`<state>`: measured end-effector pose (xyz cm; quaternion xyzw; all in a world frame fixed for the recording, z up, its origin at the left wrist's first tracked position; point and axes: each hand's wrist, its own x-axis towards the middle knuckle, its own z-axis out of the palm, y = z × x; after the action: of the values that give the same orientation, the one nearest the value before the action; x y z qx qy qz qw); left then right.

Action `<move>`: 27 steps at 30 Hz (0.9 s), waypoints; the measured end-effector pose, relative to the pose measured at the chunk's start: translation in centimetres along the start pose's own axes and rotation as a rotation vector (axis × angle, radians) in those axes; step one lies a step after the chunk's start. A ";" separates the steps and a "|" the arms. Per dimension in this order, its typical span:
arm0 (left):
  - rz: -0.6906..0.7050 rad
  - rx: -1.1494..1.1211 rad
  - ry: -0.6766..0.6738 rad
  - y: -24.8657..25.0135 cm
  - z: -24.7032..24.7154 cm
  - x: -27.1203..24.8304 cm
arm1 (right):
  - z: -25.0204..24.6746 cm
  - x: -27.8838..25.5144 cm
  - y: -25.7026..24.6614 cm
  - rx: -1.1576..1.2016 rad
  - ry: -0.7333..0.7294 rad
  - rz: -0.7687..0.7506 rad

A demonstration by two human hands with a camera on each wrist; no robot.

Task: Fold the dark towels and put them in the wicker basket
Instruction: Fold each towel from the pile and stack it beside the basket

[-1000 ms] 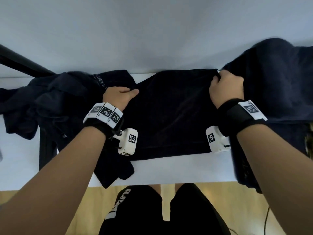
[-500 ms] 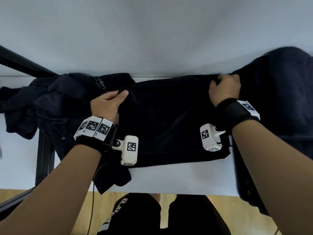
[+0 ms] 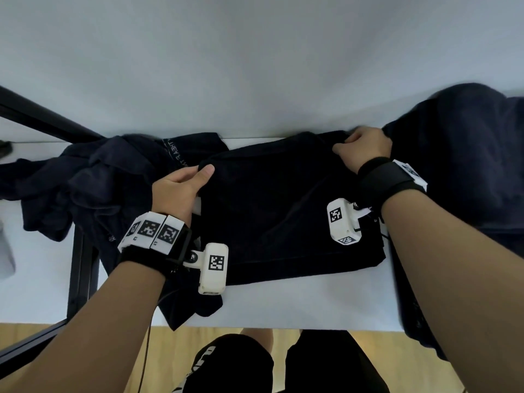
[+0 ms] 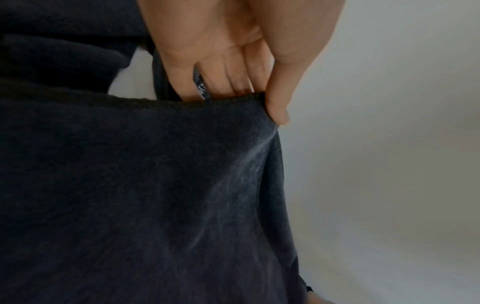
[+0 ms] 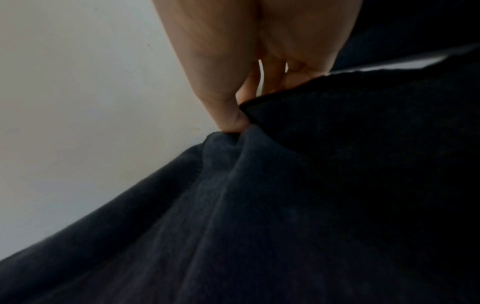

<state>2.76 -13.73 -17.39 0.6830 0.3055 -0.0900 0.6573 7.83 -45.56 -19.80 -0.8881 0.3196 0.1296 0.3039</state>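
Note:
A dark towel (image 3: pixel 278 214) lies in a folded rectangle on the white table (image 3: pixel 297 302) in front of me. My left hand (image 3: pixel 181 188) pinches its far left corner, thumb on top and fingers tucked under the edge; the left wrist view shows the same hold on the towel (image 4: pixel 155 185). My right hand (image 3: pixel 360 150) grips the far right corner, where the cloth bunches; in the right wrist view the fingers (image 5: pixel 233 115) pinch the towel (image 5: pixel 285 205). The wicker basket is not in view.
A crumpled heap of dark cloth (image 3: pixel 93 177) lies to the left and hangs over the table's front edge. Another dark pile (image 3: pixel 465 165) rises on the right beside my right hand. A grey wall stands right behind the table. Wooden floor shows below.
Both hands have pulled back toward me with the towel's far corners, the left farther than the right. The far edge now slants and a diagonal crease runs across the towel.

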 end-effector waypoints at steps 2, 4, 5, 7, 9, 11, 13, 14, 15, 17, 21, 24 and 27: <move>0.015 0.008 -0.002 -0.1 -0.3 -0.8 | -0.1 -0.9 0.5 0.039 0.013 0.001; 0.029 0.005 -0.020 0.0 -0.8 -1.4 | -0.2 -1.9 0.8 0.137 0.089 0.006; 0.035 0.000 -0.031 0.0 -1.2 -1.7 | -0.5 -2.6 0.9 0.190 0.129 0.000; 0.036 -0.021 -0.044 0.2 -1.9 -2.2 | -1.1 -4.1 1.0 0.282 0.175 -0.029; 0.040 -0.079 -0.054 0.7 -2.4 -2.9 | -2.1 -5.9 1.3 0.361 0.192 -0.037; 0.038 -0.136 -0.064 1.3 -3.0 -3.6 | -3.3 -8.1 1.7 0.435 0.183 -0.015; 0.038 -0.164 -0.076 2.0 -3.7 -4.3 | -4.9 -10.5 2.3 0.494 0.175 0.004; 0.037 -0.176 -0.084 2.4 -4.1 -4.7 | -5.7 -11.6 2.6 0.523 0.182 0.012; 0.037 -0.185 -0.089 2.8 -4.4 -5.0 | -6.5 -12.7 3.0 0.552 0.196 0.017; 0.039 -0.187 -0.077 3.3 -5.0 -5.7 | -7.7 -14.7 3.8 0.627 0.216 0.022; 0.040 -0.205 -0.074 4.2 -5.4 -7.3 | -8.9 -17.5 4.8 0.709 0.285 -0.006; 0.050 -0.206 -0.050 5.0 -5.4 -8.6 | -9.2 -19.1 4.9 0.648 0.385 -0.038; 0.106 -0.213 -0.058 6.1 -5.2 -10.3 | -10.0 -20.6 4.7 0.645 0.450 -0.060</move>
<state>-3.58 -11.56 -6.21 0.6215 0.2578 -0.0417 0.7386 -10.60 -44.61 -5.39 -0.7620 0.3766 -0.1845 0.4934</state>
